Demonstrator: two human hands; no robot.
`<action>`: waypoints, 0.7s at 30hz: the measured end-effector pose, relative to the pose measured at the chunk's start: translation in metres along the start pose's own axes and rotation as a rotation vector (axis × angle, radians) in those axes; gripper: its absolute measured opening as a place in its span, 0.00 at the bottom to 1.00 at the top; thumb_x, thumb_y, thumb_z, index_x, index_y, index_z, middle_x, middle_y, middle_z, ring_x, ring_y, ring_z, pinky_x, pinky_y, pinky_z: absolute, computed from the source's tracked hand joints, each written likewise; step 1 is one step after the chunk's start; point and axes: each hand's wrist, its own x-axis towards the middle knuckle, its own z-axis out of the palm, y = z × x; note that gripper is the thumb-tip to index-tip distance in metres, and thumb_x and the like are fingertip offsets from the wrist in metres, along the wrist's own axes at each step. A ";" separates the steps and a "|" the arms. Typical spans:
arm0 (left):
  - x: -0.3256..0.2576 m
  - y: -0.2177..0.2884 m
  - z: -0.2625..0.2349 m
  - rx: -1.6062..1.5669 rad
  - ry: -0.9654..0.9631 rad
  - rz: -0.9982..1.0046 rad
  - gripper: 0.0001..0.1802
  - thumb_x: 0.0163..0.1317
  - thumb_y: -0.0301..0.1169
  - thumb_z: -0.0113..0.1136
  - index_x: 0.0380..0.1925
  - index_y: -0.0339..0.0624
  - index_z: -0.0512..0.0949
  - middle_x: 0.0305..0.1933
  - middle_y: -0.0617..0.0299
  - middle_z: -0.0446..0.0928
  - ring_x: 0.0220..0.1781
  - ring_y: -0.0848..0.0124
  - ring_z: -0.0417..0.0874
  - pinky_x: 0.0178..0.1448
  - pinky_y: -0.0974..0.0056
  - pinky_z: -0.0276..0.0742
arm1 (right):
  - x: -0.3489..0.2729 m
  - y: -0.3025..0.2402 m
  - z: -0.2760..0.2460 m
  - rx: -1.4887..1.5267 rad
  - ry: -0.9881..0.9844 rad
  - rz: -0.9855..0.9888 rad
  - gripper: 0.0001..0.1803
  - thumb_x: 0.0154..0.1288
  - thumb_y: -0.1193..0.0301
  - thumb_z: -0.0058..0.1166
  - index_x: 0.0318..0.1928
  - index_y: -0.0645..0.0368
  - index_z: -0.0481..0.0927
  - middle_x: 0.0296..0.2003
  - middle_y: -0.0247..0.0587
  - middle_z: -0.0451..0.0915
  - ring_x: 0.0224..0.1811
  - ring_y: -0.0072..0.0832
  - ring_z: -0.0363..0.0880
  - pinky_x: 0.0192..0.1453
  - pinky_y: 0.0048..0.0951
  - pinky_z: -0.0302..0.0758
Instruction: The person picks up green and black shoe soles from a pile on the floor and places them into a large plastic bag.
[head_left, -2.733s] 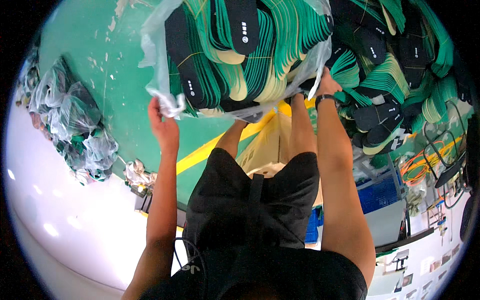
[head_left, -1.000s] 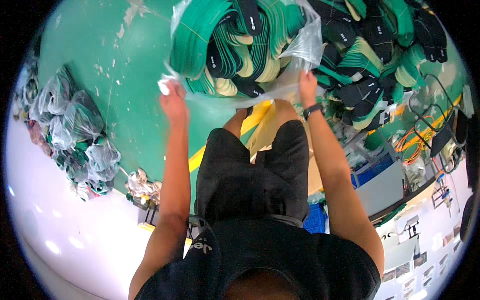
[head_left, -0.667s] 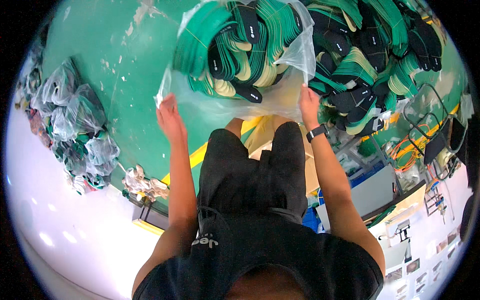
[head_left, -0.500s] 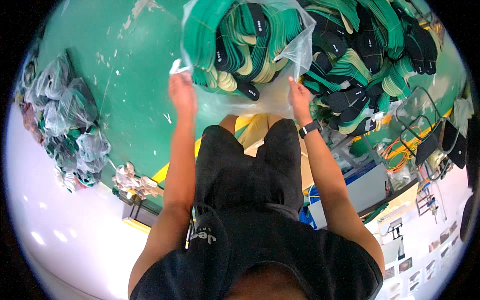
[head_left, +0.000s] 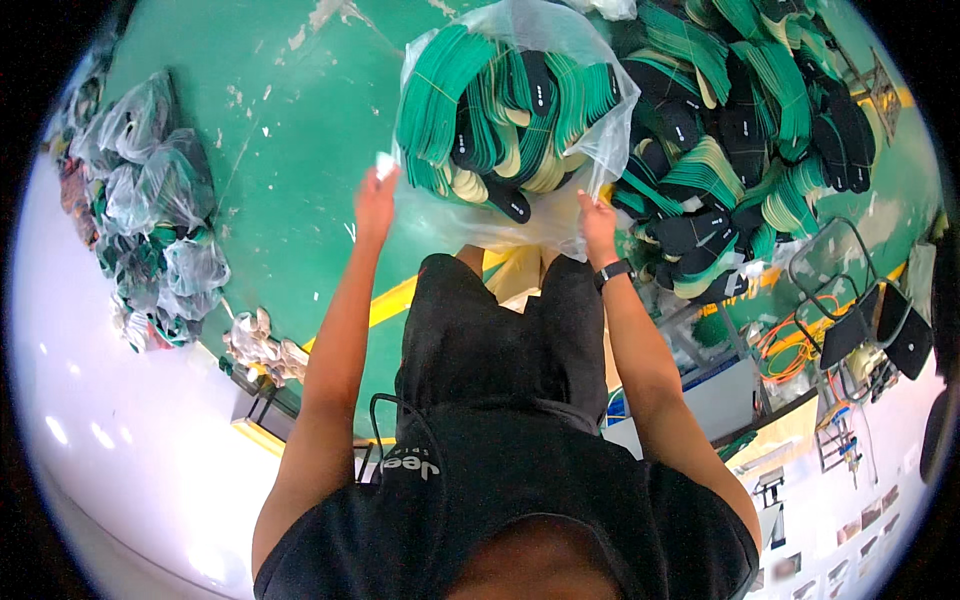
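Observation:
A clear plastic bag (head_left: pixel 590 110) full of green and black shoe insoles (head_left: pixel 500 110) rests on the green floor in front of me. My left hand (head_left: pixel 375 200) grips the bag's left edge, holding the rim up. My right hand (head_left: pixel 598 218), with a black watch on its wrist, grips the bag's right edge. The bag's mouth is stretched between both hands, toward my knees.
A large loose pile of green and black insoles (head_left: pixel 740 130) lies to the right of the bag. Filled clear bags (head_left: pixel 150 210) stand along the left wall. A yellow floor line (head_left: pixel 390 300), a black chair (head_left: pixel 860 320) and orange cables (head_left: pixel 790 340) are nearby.
The bag has gone from held up close to my head down and away to the floor. Both hands followed it, still gripping its edges.

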 end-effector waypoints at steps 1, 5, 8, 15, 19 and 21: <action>0.018 0.008 -0.001 -0.203 0.064 -0.023 0.17 0.66 0.40 0.49 0.39 0.35 0.75 0.31 0.67 0.74 0.32 0.73 0.71 0.37 0.67 0.68 | 0.000 -0.007 0.004 -0.026 -0.025 -0.023 0.22 0.60 0.60 0.58 0.15 0.50 0.63 0.14 0.18 0.58 0.16 0.12 0.51 0.20 0.22 0.48; 0.008 0.048 0.021 -0.483 0.125 -0.073 0.21 0.68 0.43 0.46 0.39 0.33 0.74 0.31 0.65 0.73 0.31 0.75 0.70 0.36 0.68 0.67 | 0.002 -0.013 -0.007 -0.102 -0.080 -0.079 0.23 0.63 0.61 0.55 0.14 0.50 0.63 0.15 0.18 0.58 0.18 0.12 0.51 0.21 0.22 0.48; -0.067 0.056 0.034 -0.760 0.232 -0.126 0.17 0.69 0.40 0.46 0.37 0.35 0.74 0.32 0.67 0.72 0.33 0.79 0.68 0.38 0.72 0.66 | 0.004 -0.016 -0.023 0.039 -0.058 0.031 0.22 0.64 0.61 0.54 0.15 0.51 0.64 0.15 0.18 0.59 0.18 0.12 0.52 0.21 0.22 0.49; -0.088 0.026 0.022 -0.634 0.072 -0.116 0.14 0.68 0.39 0.49 0.36 0.40 0.75 0.29 0.70 0.69 0.31 0.81 0.65 0.36 0.74 0.61 | -0.006 -0.012 -0.034 -0.577 0.183 -0.577 0.21 0.58 0.62 0.58 0.42 0.68 0.74 0.36 0.47 0.75 0.37 0.34 0.73 0.43 0.32 0.68; -0.076 0.031 0.036 -0.690 0.003 -0.095 0.12 0.69 0.37 0.46 0.36 0.42 0.75 0.28 0.72 0.66 0.29 0.82 0.62 0.33 0.75 0.57 | -0.027 -0.064 0.061 -0.641 0.298 -0.915 0.34 0.51 0.63 0.63 0.54 0.69 0.65 0.49 0.56 0.69 0.53 0.46 0.66 0.58 0.41 0.63; -0.078 0.027 0.041 -0.761 -0.070 -0.103 0.12 0.69 0.37 0.46 0.36 0.42 0.74 0.28 0.72 0.66 0.29 0.82 0.61 0.33 0.75 0.57 | -0.039 -0.103 0.138 -0.427 0.108 -0.831 0.43 0.45 0.56 0.68 0.54 0.72 0.64 0.48 0.57 0.69 0.53 0.49 0.66 0.60 0.41 0.62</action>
